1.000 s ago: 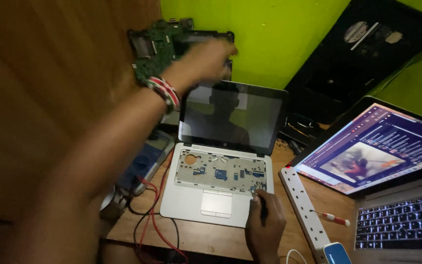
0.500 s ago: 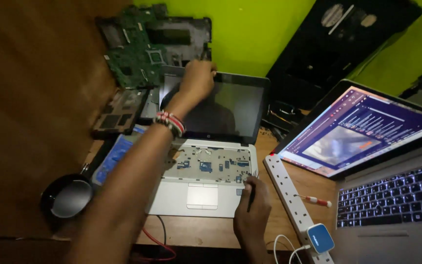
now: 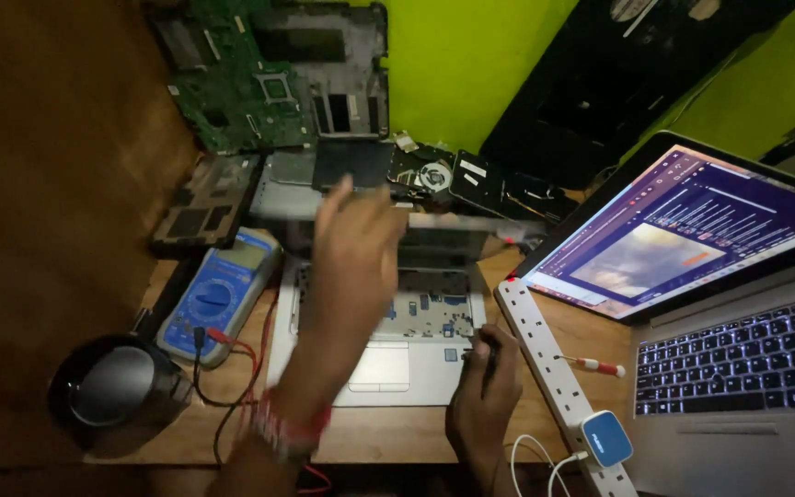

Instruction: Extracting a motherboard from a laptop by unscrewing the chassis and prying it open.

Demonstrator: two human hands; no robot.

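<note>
The left hand (image 3: 353, 262) is gripping the lid of the white laptop (image 3: 388, 354), fingers (image 3: 340, 198) closed over its top edge. The laptop is lying on the wooden desk (image 3: 591, 340), between the blue multimeter (image 3: 218, 294) and the white power strip (image 3: 554, 382). The right hand (image 3: 482, 400) is clamping a dark tool (image 3: 488, 354) at the palmrest corner

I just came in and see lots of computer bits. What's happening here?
A person is working on a small silver laptop with its keyboard removed, so its inner parts show. Their left hand is at the lid, which looks blurred and low. Their right hand holds a thin dark tool at the laptop's right edge. A blue multimeter with red and black leads lies to the left, and a white power strip to the right.
</note>
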